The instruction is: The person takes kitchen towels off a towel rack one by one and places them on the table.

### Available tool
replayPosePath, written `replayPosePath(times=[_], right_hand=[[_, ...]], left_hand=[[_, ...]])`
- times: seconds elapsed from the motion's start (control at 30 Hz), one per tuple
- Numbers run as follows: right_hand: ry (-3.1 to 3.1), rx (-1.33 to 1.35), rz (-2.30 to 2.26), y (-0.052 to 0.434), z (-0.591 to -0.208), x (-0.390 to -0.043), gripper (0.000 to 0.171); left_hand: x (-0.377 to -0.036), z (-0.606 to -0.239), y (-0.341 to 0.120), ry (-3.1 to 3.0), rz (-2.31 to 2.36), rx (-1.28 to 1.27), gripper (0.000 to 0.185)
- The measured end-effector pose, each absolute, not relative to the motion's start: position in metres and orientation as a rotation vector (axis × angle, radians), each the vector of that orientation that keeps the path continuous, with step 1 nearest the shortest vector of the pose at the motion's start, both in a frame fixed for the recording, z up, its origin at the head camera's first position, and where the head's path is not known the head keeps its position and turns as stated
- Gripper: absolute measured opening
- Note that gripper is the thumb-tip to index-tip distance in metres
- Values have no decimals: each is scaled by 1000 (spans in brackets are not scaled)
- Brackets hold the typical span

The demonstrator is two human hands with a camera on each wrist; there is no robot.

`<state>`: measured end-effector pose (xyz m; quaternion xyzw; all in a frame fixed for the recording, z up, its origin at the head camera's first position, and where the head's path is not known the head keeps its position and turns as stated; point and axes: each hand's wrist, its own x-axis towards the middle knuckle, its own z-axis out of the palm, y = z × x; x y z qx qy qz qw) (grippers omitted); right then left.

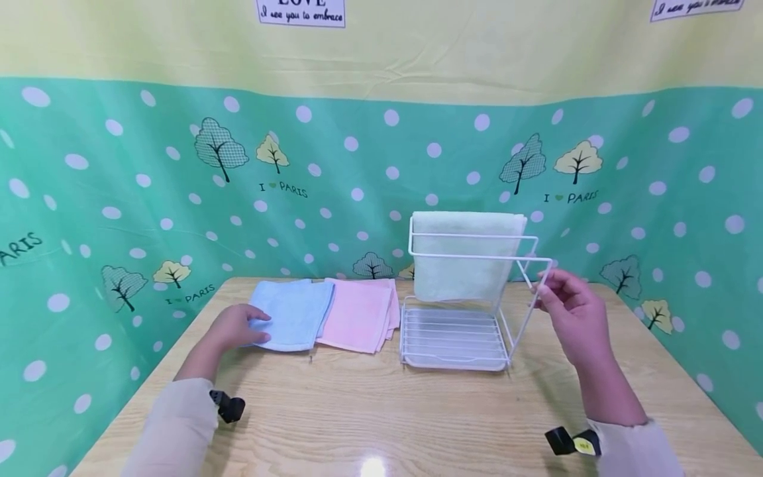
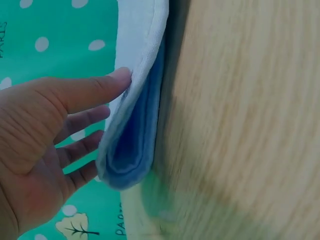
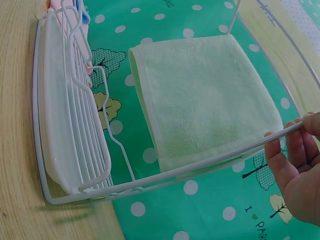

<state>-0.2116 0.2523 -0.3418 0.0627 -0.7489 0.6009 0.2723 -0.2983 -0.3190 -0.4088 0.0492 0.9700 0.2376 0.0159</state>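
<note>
While the right hand (image 1: 566, 305) pinches the front rail of a white wire rack (image 1: 465, 331), already hung with a green towel (image 1: 461, 255), the left hand (image 1: 238, 328) rests with fingers extended on a folded blue towel (image 1: 292, 315) on the worktop (image 1: 381, 411). Judging by this, lifting the blue towel needs a firm pinch of its edge.

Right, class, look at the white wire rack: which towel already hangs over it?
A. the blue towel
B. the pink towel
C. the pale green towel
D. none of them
C: the pale green towel is draped over the rear bar of the white wire rack, while the blue towel and the pink towel lie folded on the wooden table.
</note>
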Motion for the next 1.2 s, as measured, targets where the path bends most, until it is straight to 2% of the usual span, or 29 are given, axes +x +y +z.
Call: replayPosePath(times=[0.33,1.2], right_hand=[[-2043,150,1592,253,-341,-212,22],[-2029,163,1585,250,-341,-209,22]], left_hand=[[-286,-420,-321,2986,741,135,45],[-291,-433,-340,3015,818,38,48]])
